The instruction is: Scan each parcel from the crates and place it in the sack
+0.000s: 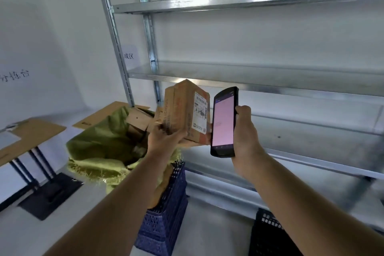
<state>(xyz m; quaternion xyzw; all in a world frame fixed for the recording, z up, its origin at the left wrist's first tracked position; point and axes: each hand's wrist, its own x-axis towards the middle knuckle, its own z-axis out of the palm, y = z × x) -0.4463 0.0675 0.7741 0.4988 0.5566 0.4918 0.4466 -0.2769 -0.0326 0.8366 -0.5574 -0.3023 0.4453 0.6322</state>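
My left hand [165, 138] grips a brown cardboard parcel [182, 110] from below and holds it up, its white shipping label [200, 114] turned to the right. My right hand [245, 137] holds a black handheld scanner [224, 121] upright just right of the label, its pinkish screen lit and facing me. Below and to the left, the open green woven sack [99, 151] holds several cardboard parcels [138, 119]. A blue plastic crate [164, 218] stands under my left forearm. A black crate [268, 235] sits at the lower right.
A metal shelving rack [259, 81] fills the right side, right behind the parcel and scanner. At the left stands a table [31, 135] on dark legs, covered with flat cardboard. More flat cardboard [99, 114] lies behind the sack. Paper signs hang on the white wall.
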